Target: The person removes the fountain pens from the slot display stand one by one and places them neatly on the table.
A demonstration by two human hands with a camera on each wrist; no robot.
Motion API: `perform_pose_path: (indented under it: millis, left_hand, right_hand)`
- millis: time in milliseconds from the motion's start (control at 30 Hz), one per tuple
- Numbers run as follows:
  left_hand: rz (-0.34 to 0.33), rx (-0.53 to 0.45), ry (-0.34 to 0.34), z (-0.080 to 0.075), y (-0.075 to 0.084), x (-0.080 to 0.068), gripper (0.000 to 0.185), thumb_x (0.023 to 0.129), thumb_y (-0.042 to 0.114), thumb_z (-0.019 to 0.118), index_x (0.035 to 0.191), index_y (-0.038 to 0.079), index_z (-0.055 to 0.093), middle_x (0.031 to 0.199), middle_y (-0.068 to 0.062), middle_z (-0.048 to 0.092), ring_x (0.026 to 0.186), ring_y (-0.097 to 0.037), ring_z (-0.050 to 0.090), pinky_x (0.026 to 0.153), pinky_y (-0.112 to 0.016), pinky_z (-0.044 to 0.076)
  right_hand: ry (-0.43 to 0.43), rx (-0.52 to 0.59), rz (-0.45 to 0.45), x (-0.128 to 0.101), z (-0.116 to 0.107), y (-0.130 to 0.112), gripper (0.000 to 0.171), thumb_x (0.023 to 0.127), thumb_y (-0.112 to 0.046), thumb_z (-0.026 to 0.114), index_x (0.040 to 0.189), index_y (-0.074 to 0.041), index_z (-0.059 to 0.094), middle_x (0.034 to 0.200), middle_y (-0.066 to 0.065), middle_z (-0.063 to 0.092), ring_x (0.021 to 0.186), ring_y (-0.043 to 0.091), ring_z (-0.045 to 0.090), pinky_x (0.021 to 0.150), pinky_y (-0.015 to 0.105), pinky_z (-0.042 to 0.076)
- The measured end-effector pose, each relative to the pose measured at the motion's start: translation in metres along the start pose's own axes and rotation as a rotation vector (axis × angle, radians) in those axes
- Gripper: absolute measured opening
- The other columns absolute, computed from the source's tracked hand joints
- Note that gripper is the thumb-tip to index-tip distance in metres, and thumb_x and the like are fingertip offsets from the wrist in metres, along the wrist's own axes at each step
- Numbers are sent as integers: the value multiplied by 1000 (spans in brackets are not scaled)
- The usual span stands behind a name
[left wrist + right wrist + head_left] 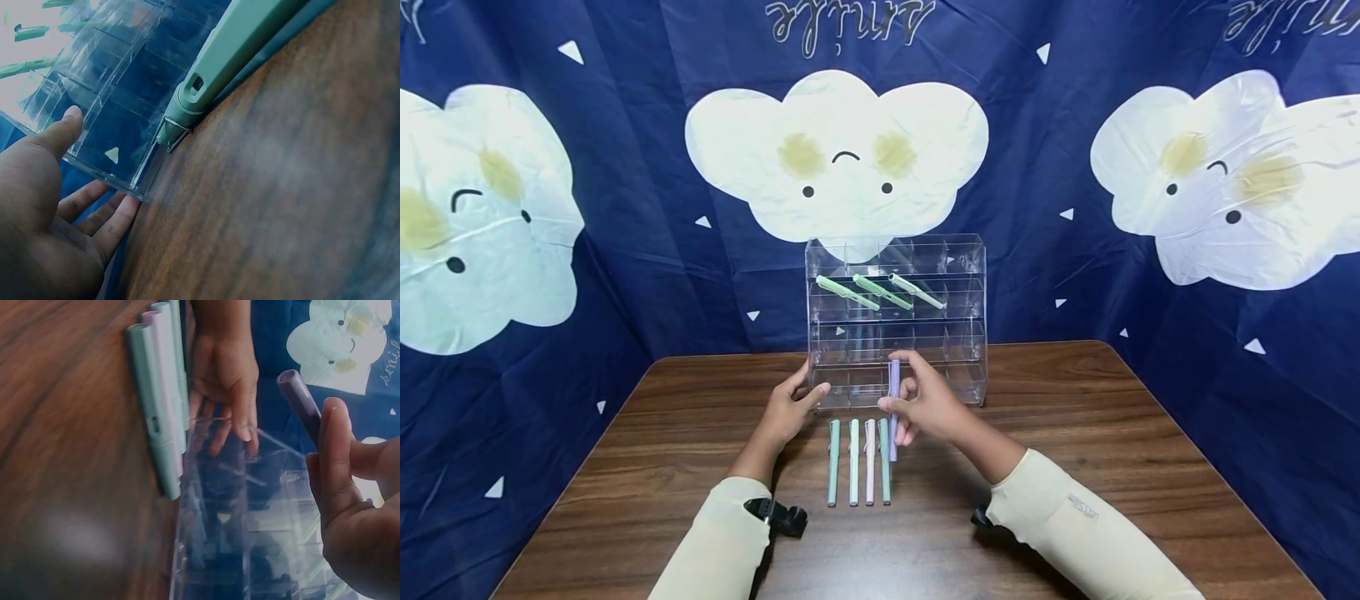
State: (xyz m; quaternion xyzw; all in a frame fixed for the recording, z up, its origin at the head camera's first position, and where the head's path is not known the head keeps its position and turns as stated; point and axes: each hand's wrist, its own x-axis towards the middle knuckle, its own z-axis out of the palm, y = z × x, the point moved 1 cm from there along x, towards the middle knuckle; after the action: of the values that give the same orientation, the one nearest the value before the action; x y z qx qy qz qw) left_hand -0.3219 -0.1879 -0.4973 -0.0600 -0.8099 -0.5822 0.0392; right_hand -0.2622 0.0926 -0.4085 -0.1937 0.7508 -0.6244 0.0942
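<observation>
Four pastel pens (pixel 859 461) lie side by side on the near worktop (pixel 1097 467). Beyond them, the right hand (pixel 928 406) pinches an upright purple pen (pixel 894 392). The left hand (pixel 790 411), fingers straight, steadies the clear acrylic organizer (pixel 958 333), which holds three green pens (pixel 878 292).

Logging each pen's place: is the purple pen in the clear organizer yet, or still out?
Out. The right hand pinches the purple pen upright in front of the clear organizer, not yet inside a compartment.

Four pens (pixel 858 461) lie side by side on the wooden table (pixel 1075 467), cloud-printed backdrop (pixel 625 167) behind.
</observation>
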Motion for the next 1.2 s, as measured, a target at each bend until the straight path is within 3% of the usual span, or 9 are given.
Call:
perform_pose_path:
  millis: [167, 500, 700, 933, 1200]
  left_hand:
    - [-1, 0, 0, 0, 0, 0, 78, 107, 36, 73, 173, 27, 31, 167, -24, 49, 148, -44, 57, 109, -52, 59]
    - [6, 9, -2, 0, 1, 0, 79, 107, 37, 73, 173, 25, 31, 170, -23, 45, 150, -44, 55, 111, -53, 58]
    - [8, 27, -6, 2, 1, 0, 80, 107, 39, 73, 174, 23, 31, 175, -20, 38, 153, -47, 50, 117, -58, 52]
    - [24, 7, 10, 2, 2, -2, 75, 107, 31, 74, 172, 26, 35, 168, -23, 48, 148, -45, 57, 113, -57, 56]
    - [21, 0, 2, 1, 1, -2, 76, 107, 34, 73, 172, 27, 34, 168, -23, 48, 149, -44, 56, 112, -56, 56]
  right_hand:
    - [-10, -14, 39, -3, -5, 14, 73, 97, 2, 79, 153, -5, 32, 71, 15, 63, 46, 18, 68, 47, 38, 61]
    - [-58, -89, 106, -3, -12, 35, 66, 98, 1, 78, 146, 1, 33, 65, 10, 64, 43, 13, 65, 47, 35, 61]
    - [-70, -79, 152, -3, -16, 43, 61, 100, 1, 76, 144, 0, 34, 68, 9, 63, 45, 14, 65, 47, 33, 60]
    - [-134, -39, 208, -1, -12, 55, 59, 103, 3, 70, 147, -1, 31, 77, 12, 66, 51, 17, 67, 50, 31, 61]
    - [-139, -114, 195, -2, -9, 64, 56, 102, -3, 73, 144, 1, 36, 72, 8, 64, 47, 14, 63, 44, 28, 54]
